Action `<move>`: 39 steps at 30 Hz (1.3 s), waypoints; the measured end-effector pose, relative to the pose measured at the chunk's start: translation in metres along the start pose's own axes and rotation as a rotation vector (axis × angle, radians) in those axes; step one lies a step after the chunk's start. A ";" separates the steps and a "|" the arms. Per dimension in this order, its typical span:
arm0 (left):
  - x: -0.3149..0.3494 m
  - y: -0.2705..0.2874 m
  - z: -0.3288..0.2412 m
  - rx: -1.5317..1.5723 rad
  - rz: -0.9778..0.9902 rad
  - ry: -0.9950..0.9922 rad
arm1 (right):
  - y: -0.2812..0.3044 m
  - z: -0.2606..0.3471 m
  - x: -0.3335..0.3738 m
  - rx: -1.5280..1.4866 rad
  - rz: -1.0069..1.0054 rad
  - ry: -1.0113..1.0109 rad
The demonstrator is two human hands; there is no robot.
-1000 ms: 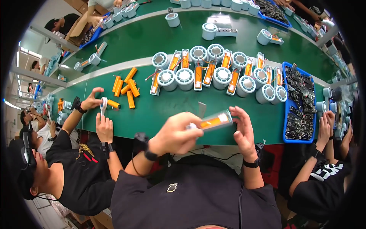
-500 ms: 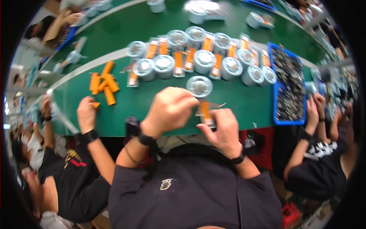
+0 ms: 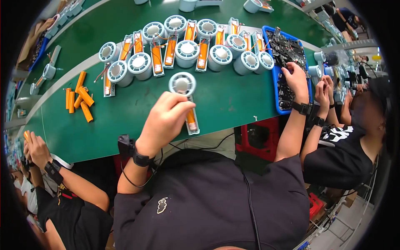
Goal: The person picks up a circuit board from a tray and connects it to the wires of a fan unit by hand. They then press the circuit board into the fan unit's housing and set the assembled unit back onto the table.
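Observation:
My left hand (image 3: 164, 121) is closed at the neck of a light blue handheld fan (image 3: 182, 83), which lies on the green table in front of me. Its round head points away from me. Below my fingers the open handle shows an orange battery cell (image 3: 191, 118); the hand hides the handle's upper part. My right hand (image 3: 296, 81) reaches into a blue tray (image 3: 276, 93) of small black parts (image 3: 287, 48). Its fingers bend down over them, and whether they pinch one is not visible.
Several similar fans (image 3: 186, 52) with orange cells and thin wires stand in rows beyond. Loose orange cells (image 3: 85, 96) lie in a pile on the left. A co-worker's hands (image 3: 37, 150) hold an orange cell at far left; another's hands (image 3: 323, 93) work beyond the tray.
My right hand has left the fan's handle and moved right to the tray. My left hand stays at the fan. The whole view has shifted, and the left co-worker's hand has drawn back from the pile.

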State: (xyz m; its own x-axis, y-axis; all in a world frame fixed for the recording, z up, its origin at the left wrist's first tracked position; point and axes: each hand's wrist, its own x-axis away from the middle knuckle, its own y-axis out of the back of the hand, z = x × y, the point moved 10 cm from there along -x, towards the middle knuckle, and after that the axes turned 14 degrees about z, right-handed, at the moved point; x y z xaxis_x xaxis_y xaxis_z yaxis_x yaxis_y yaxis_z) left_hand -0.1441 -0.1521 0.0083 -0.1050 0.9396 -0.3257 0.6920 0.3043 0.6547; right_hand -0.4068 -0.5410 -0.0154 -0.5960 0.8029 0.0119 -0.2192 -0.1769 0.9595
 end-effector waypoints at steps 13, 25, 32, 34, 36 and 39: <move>0.034 0.036 0.035 0.368 -0.170 0.088 | 0.057 0.150 0.074 -0.103 -0.157 0.450; 0.047 -0.028 -0.005 0.955 0.464 0.216 | -0.028 0.330 0.171 -0.691 0.079 0.836; 0.045 -0.008 0.036 0.890 0.050 0.450 | -0.062 0.342 0.152 -0.391 0.198 0.917; 0.036 -0.009 0.033 0.924 -0.036 0.383 | -0.070 0.336 0.143 -0.508 0.208 0.884; 0.028 0.001 0.026 0.980 -0.199 0.245 | -0.075 0.326 0.134 -0.745 0.218 0.810; 0.022 0.007 0.021 0.888 -0.232 0.271 | -0.096 0.303 0.126 -1.111 0.305 0.490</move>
State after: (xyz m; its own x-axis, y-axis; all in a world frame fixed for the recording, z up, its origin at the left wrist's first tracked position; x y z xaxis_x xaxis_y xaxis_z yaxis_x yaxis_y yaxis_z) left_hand -0.1264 -0.1325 -0.0091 -0.3923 0.9091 -0.1403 0.9106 0.3622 -0.1991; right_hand -0.2266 -0.2507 -0.0207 -0.9093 0.3907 -0.1435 -0.4121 -0.8937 0.1775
